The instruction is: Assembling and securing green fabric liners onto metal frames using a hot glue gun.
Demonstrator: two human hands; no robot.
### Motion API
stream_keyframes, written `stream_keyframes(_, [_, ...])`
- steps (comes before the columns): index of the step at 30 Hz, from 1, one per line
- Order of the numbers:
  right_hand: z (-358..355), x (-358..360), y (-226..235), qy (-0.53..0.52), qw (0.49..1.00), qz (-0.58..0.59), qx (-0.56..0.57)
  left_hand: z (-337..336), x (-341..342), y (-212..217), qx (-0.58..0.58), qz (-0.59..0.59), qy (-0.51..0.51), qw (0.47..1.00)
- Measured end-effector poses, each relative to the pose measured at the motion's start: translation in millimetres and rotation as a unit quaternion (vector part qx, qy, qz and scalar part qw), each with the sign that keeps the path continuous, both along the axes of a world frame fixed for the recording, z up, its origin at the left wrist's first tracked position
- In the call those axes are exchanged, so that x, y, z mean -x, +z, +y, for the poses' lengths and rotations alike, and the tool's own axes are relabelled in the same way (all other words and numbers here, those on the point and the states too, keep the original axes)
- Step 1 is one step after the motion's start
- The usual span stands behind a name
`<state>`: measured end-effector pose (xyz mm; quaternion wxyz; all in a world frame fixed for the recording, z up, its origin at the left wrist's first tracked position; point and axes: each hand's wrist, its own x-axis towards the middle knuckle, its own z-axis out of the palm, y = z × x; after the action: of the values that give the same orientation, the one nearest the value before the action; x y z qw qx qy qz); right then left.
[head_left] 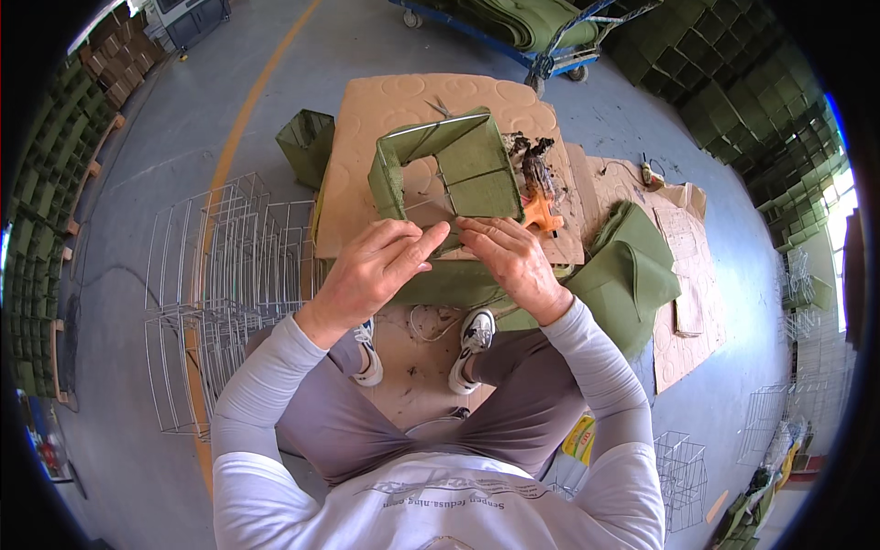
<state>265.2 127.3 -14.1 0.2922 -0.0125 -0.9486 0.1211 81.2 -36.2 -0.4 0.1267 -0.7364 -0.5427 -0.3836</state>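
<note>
A box-shaped wire frame covered in green fabric [477, 174] lies on a cardboard-topped work surface [367, 119] in front of me. Through its opening, bare wire and the cardboard beneath show. My left hand [376, 270] is closed at the near edge of this frame, fingers bent and pressed together. Opposite it, my right hand [513, 261] pinches the same near edge, its fingertips close to the left ones. Fabric and wire at the fingertips are mostly hidden by the fingers. An orange tool with dark, crusted parts [543, 213] sits just right of the frame.
Small scissors [442, 108] lie beyond the frame. Another green box [307, 147] stands to the left, above stacked bare wire frames [229, 266]. Loose green fabric [632, 275] drapes at the right. A blue cart [513, 55] with rolled green fabric is at the back.
</note>
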Motion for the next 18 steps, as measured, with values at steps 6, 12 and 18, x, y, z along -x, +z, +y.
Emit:
stream_keyframes(6, [-10.9, -9.6, -0.1, -0.004, 0.999, 0.017, -0.038, -0.9, -0.6, 5.9, 0.018, 0.049, -0.029, 0.998])
stream_keyframes(12, [-30.8, -1.9, -7.4, 0.041, 0.995, 0.066, -0.065, -0.7, -0.5, 2.2, 0.013, 0.065, -0.039, 0.997])
stream_keyframes(18, [-24.1, 1.5, -11.9, 0.068, 0.994, 0.033, -0.08, 0.1, -0.2, 3.7, 0.03, 0.099, -0.047, 0.994])
